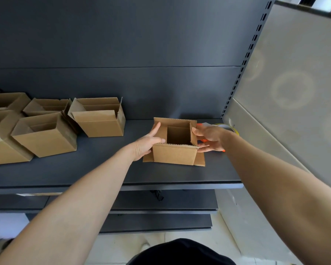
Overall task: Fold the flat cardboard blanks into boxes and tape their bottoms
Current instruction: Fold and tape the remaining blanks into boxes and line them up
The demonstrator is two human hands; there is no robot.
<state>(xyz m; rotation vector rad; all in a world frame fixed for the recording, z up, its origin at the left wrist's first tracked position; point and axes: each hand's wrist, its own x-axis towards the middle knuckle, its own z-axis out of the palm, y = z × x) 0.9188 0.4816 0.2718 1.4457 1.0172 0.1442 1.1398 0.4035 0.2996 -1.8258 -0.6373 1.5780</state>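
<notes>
A small brown cardboard box (175,153) stands upright on the dark shelf (107,169), its top open and its flaps spread outward. My left hand (147,143) lies against the box's left side with straight fingers, thumb on the left flap. My right hand (208,137) touches the right flap and side with spread, straight fingers. Behind my right hand sits a tape roll (225,127), partly hidden, with something orange beside it.
Several folded open boxes (46,134) cluster at the shelf's left, one more (99,119) nearer the middle. A grey back panel rises behind; a slotted upright (243,67) and a beige wall bound the right. Lower shelves lie below the front edge.
</notes>
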